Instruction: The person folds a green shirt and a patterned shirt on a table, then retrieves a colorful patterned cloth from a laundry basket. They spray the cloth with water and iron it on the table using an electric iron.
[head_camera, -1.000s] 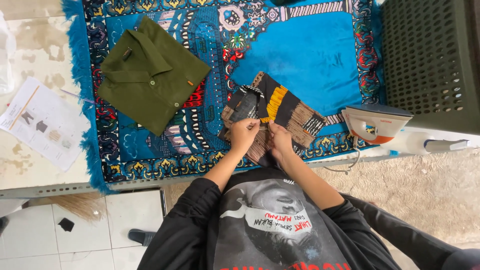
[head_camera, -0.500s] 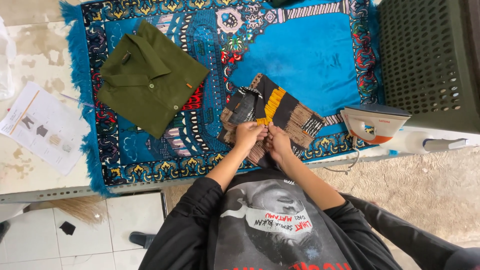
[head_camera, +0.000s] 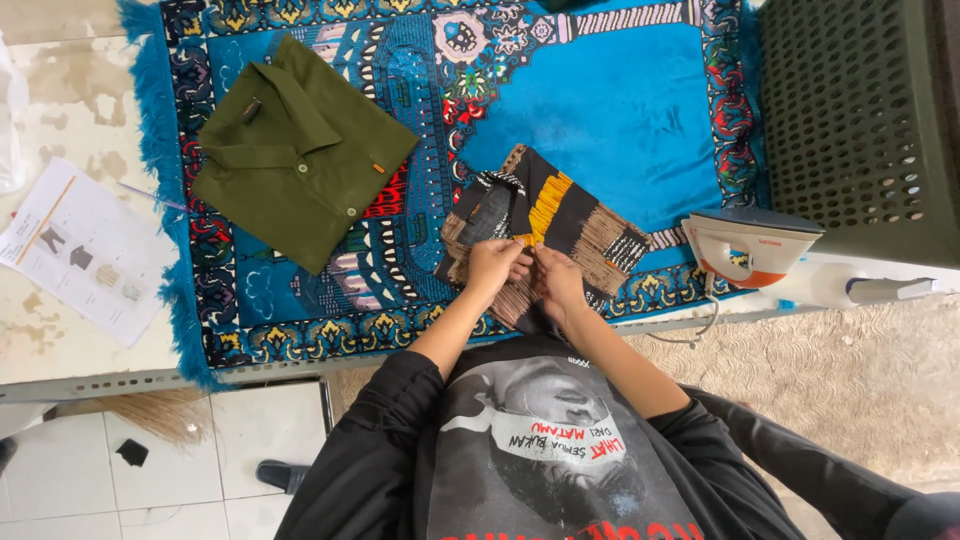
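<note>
A patterned shirt (head_camera: 560, 215) in black, brown and yellow lies bunched on a blue ornate rug (head_camera: 620, 110) near the table's front edge. My left hand (head_camera: 492, 266) and my right hand (head_camera: 556, 280) meet side by side at the shirt's front, fingers pinched on the cloth near its yellow strip. Both hands press down on the garment. A folded olive green shirt (head_camera: 300, 165) lies flat on the rug to the left, well apart from my hands.
A white and orange iron (head_camera: 750, 245) stands on the rug's right edge, its cord hanging over the front. A dark green plastic basket (head_camera: 860, 120) fills the right side. A printed paper sheet (head_camera: 85, 250) lies at far left.
My hands have drawn together on the patterned shirt's front. The dark flap under my left hand has been laid flatter.
</note>
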